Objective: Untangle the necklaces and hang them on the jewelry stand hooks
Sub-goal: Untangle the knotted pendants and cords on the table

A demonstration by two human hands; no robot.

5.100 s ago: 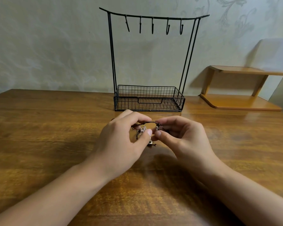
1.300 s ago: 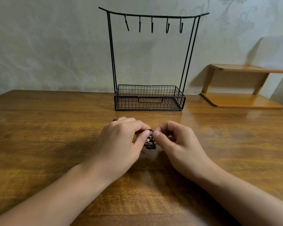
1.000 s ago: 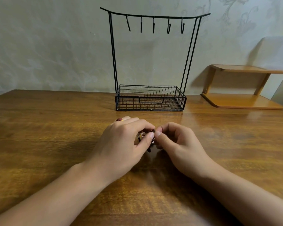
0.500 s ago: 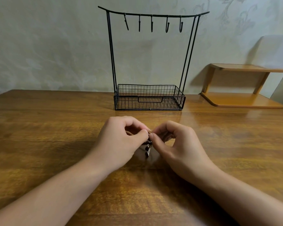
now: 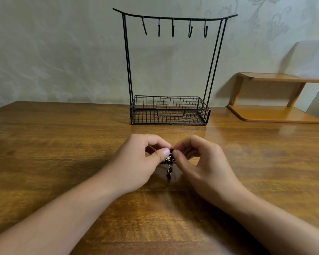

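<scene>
We see the left hand and right hand pinching the necklaces between thumbs and curled fingertips, above the table. Most of the bundle is hidden behind the fingers; only a short strand dangles below them, too small to make out. Beyond the fingers, the stand shows bare hooks.

The table is glossy varnished wood with visible grain. The jewelry stand is matt black metal wire; the shelf is smooth, light wood.
</scene>
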